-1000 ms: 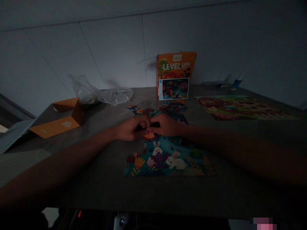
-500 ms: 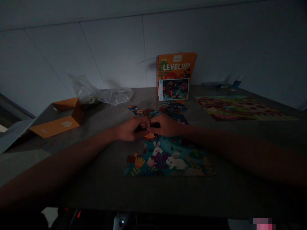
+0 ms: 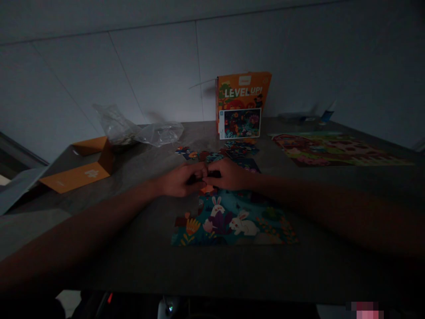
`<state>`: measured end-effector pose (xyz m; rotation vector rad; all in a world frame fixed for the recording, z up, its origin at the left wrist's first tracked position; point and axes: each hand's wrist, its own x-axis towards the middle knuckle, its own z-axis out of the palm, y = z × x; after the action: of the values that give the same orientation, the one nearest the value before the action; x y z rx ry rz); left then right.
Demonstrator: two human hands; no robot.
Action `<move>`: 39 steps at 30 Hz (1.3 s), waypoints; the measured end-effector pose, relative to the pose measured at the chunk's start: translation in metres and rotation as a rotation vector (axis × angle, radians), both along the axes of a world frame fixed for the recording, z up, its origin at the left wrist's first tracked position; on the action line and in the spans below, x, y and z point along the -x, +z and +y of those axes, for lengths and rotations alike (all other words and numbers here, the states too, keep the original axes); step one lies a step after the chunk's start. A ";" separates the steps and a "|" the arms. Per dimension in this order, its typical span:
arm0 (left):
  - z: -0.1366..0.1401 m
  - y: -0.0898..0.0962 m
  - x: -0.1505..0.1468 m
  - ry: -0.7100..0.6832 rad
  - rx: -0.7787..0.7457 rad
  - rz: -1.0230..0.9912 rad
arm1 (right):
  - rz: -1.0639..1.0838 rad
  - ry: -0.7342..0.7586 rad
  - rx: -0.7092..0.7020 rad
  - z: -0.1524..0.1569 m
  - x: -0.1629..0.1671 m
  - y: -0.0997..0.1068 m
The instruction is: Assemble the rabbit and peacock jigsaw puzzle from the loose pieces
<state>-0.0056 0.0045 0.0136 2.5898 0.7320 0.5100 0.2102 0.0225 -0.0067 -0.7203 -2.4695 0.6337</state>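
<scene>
Dim table (image 3: 133,266). Left hand (image 3: 181,179), right hand (image 3: 229,174) meeting, fingers curled; whether gripping, cannot tell. Puzzle (image 3: 232,222) mostly nearside of fingers; loose pieces (image 3: 239,150) beyond.

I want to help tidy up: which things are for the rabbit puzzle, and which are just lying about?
Probably for the puzzle: rabbit puzzle, with left hand and right hand over it; loose pieces; picture card.

Probably just lying about: clear plastic; orange cardboard; farm picture; LEVEL UP! box, behind the card.
</scene>
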 end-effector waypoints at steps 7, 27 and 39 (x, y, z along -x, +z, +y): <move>0.002 -0.003 0.001 -0.018 -0.019 -0.005 | 0.001 0.008 -0.029 -0.001 0.000 -0.001; 0.003 -0.004 -0.001 0.041 0.269 -0.170 | 0.069 -0.032 0.130 0.000 -0.002 0.001; 0.009 0.000 0.001 0.102 0.622 -0.404 | 0.119 -0.017 0.098 0.002 -0.003 0.002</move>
<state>-0.0065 0.0133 0.0132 1.8116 0.7369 0.6810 0.2127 0.0243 -0.0051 -0.7188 -2.3345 0.7731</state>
